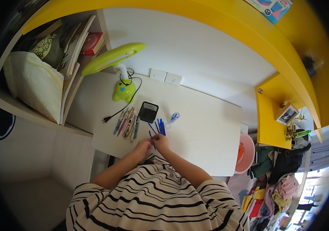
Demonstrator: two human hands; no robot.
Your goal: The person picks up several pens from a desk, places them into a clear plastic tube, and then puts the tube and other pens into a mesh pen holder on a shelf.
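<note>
Near the front edge of the white desk, my left hand and my right hand meet around one slim blue stick, perhaps a pen or refill. Both hands' fingers pinch it, and its far end pokes out beyond them. Just past my right hand lie several more blue sticks, side by side and slightly fanned. A small clear container with blue on it or inside it is beyond them, with a round whitish piece by its near end. Left of these is a row of patterned pens.
A black mesh pen holder stands behind the pens. The green desk lamp rises at the back left, its unplugged power plug on the desk. A shelf with books and a bag borders the left; a pink basin is past the right edge.
</note>
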